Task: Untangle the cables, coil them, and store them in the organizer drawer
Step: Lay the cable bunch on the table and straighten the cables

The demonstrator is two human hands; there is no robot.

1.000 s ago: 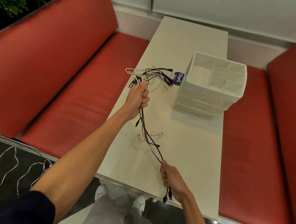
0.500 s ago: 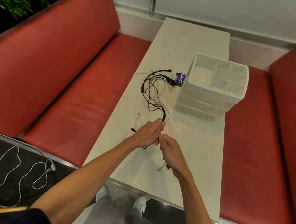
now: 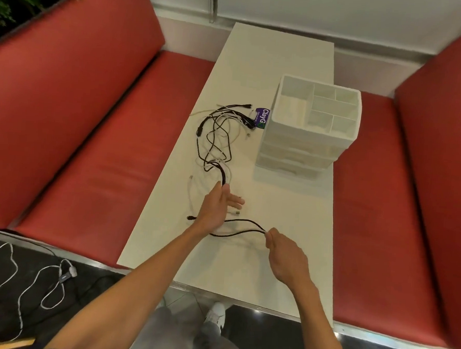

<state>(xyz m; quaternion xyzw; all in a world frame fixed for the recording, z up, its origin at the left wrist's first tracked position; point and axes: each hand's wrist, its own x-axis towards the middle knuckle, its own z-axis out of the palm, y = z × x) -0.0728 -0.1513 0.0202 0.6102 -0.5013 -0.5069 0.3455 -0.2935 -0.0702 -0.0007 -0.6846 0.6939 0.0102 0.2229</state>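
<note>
One black cable pinched in R hand; L hand splayed, empty, by tangle.

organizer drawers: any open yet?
Shut: all drawer fronts on the organizer sit flush, none pulled out. The cables lie outside on the table.

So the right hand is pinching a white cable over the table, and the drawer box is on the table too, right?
Not quite. In the head view the right hand is pinching a black cable, not a white one. The rest is right: the hand is over the table, and the drawer box is on the table too.
</note>
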